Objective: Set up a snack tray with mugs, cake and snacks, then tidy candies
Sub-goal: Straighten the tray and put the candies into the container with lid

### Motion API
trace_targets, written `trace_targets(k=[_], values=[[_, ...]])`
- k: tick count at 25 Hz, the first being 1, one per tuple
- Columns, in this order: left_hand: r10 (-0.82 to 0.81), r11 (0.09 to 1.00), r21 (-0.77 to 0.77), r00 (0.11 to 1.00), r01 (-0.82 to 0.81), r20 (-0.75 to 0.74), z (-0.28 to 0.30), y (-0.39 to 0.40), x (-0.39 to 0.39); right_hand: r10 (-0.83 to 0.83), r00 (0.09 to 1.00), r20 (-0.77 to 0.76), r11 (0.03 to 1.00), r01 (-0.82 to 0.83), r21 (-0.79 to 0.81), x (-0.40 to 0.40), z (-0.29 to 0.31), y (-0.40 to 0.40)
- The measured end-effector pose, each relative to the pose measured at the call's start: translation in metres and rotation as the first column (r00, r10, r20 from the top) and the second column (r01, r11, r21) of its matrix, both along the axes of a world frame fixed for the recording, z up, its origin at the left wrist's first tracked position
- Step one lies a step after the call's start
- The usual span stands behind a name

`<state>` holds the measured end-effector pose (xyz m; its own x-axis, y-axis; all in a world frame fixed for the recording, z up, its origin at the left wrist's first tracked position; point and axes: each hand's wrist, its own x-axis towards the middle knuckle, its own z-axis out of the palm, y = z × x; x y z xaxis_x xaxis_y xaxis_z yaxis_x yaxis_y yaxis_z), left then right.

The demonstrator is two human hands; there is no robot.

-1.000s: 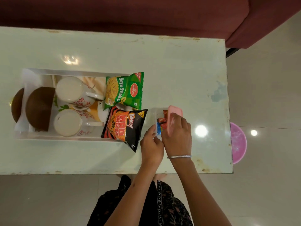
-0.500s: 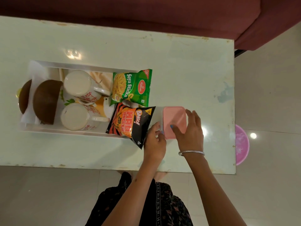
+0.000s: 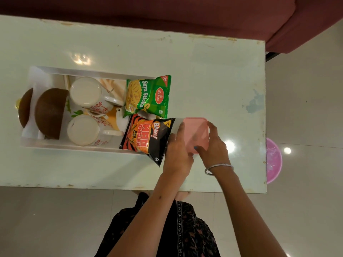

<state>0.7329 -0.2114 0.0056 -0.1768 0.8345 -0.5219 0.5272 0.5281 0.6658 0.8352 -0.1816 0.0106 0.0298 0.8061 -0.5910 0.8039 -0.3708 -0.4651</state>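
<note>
Half a second ago the right hand was lying flat beside the pink lid; now both hands are closing on the box from either side, the lid sitting flat on it. The left hand is gripping its 9 o'clock edge, the right curling thumb and fingers around its 3 o'clock edge. At the box's 9 o'clock, the black chip bag is overhanging the tray, which is holding two mugs, cake and a green snack bag on the table.

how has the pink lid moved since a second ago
Yes. The pink lid was tipped up on edge with candies showing beside it; now it lies flat over the box, right of the Bingo packet.
</note>
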Motion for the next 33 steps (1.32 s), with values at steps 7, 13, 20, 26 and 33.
trace_targets(k=[7, 13, 20, 26, 33], values=[[-0.207, 0.958, -0.21, 0.978, 0.195, -0.034, -0.002, 0.029, -0.007, 0.214, 0.975, -0.061, 0.966, -0.22, -0.132, 0.01, 0.014, 0.021], [-0.186, 0.969, -0.183, 0.979, 0.168, -0.085, -0.002, 0.028, -0.003, 0.141, 0.985, -0.1, 0.979, -0.154, -0.137, 0.015, 0.008, 0.019], [-0.147, 0.971, -0.198, 0.989, 0.137, -0.035, 0.004, 0.036, 0.001, 0.096, 0.995, -0.007, 0.983, -0.096, -0.156, 0.014, 0.003, 0.029], [-0.161, 0.969, -0.202, 0.983, 0.142, -0.082, 0.008, 0.036, -0.002, 0.123, 0.992, 0.041, 0.98, -0.116, -0.159, 0.009, 0.006, 0.034], [-0.187, 0.954, -0.266, 0.969, 0.14, -0.16, 0.007, 0.036, 0.008, 0.174, 0.985, 0.0, 0.971, -0.172, -0.168, 0.019, -0.001, 0.035]])
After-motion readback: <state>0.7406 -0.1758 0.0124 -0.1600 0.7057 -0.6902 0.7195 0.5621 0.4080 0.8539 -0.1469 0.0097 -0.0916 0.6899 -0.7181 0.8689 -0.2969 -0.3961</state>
